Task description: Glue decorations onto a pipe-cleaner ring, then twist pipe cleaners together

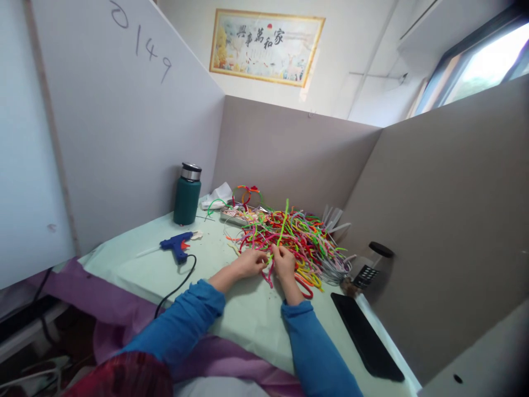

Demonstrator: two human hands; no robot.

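Note:
My right hand (284, 263) pinches a lime-green pipe cleaner (284, 223), which sticks up above the fingers. Close beside it on the left, my left hand (251, 263) has its fingertips pressed together near the pipe cleaner's lower end; whatever lies between them is too small to make out. Pink pipe cleaner pieces (268, 278) show below and between the hands. Just beyond them spreads a large tangled heap of pipe cleaners (306, 237) in red, green, yellow, pink and grey.
A blue glue gun (177, 245) with a black cord lies at left, before a green bottle (187, 196). Behind the heap are a metal tray (233, 216) and white tissue (218, 196). At right stand a black-lidded jar (370, 267) and a black phone-like slab (366, 336). Partitions (297, 149) enclose the table.

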